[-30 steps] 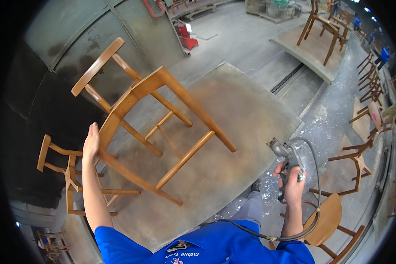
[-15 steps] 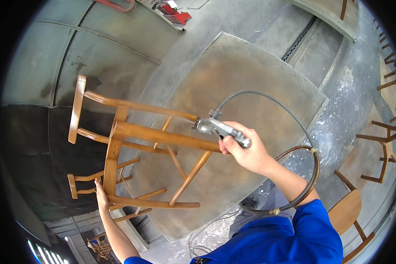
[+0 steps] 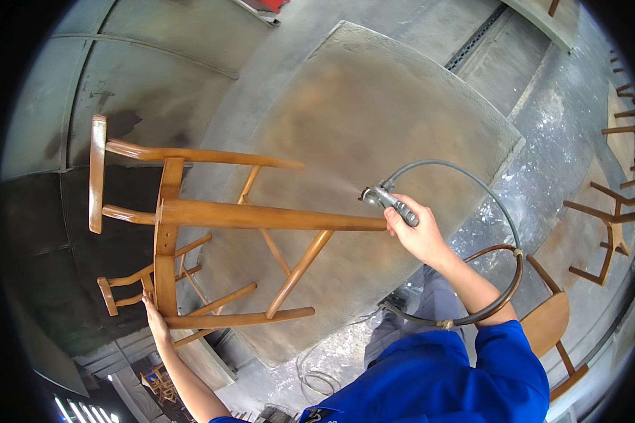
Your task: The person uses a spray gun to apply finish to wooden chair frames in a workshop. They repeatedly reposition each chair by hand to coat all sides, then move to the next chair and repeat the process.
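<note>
A brown wooden chair frame (image 3: 261, 216) with glossy legs and rails reaches across the left and middle of the head view. My left hand (image 3: 156, 321) grips its lower left part, fingers along the wood and partly hidden. My right hand (image 3: 420, 233) is closed around a metal spray gun (image 3: 395, 203), just past the right end of the frame's long middle bar. Pale mist (image 3: 339, 182) leaves the nozzle toward the upper rail. A grey hose (image 3: 483, 185) loops from the gun back around my right forearm.
Below the frame lies a large stained board (image 3: 374, 106). More wooden legs and rails (image 3: 107, 296) show beyond my left hand. A dark-stained wall panel (image 3: 39, 218) stands at left. Several wooden chairs (image 3: 547, 321) line the right side. Hose coils (image 3: 321, 381) rest on the floor.
The spray gun has moved right, away from the upper rail's end, and its mist shows more plainly. My left hand keeps its place on the frame. The whole view has shifted slightly.
</note>
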Motion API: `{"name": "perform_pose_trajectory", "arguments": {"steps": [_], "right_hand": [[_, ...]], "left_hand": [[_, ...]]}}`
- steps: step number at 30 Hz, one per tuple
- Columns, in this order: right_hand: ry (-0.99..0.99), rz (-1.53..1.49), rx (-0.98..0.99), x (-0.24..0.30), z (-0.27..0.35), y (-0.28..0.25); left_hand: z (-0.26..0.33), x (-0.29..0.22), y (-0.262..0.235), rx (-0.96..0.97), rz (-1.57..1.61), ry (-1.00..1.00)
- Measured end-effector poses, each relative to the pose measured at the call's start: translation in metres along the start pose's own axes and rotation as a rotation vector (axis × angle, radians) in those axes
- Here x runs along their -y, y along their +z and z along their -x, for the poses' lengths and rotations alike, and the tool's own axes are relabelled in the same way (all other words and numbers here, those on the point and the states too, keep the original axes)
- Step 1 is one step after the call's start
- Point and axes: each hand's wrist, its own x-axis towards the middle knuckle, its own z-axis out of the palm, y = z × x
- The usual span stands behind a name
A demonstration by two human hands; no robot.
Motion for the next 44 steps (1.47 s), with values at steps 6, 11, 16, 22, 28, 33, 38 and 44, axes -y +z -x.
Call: {"name": "perform_pose_trajectory", "arguments": {"steps": [6, 11, 16, 22, 28, 33, 38, 44], "right_hand": [[0.09, 0.025, -0.072, -0.018, -0.001, -0.028], [0.105, -0.102, -0.056, -0.003, -0.011, -0.042], [0.083, -0.228, 0.006, 0.049, -0.015, -0.047], [-0.057, -0.426, 0.208, 0.114, -0.013, -0.046], [-0.004, -0.17, 0.097, 0.115, -0.026, -0.049], [0.095, 0.068, -0.17, 0.098, 0.024, -0.07], [-0.112, -0.038, -0.048, 0.098, 0.121, -0.07], [-0.418, 0.099, 0.431, 0.089, 0.187, 0.012]], "left_hand": [[0.003, 0.005, 0.002, -0.011, -0.018, 0.043], [0.005, 0.012, 0.001, -0.015, -0.042, 0.049], [0.001, 0.022, 0.003, 0.006, -0.026, 0.073], [0.009, 0.02, 0.004, -0.018, -0.026, 0.082], [0.009, 0.002, 0.014, -0.032, -0.008, 0.117], [0.008, -0.012, 0.014, -0.074, -0.047, 0.135], [-0.01, -0.031, 0.012, -0.113, -0.07, 0.198], [-0.025, -0.046, 0.009, -0.11, -0.055, 0.284]]}}
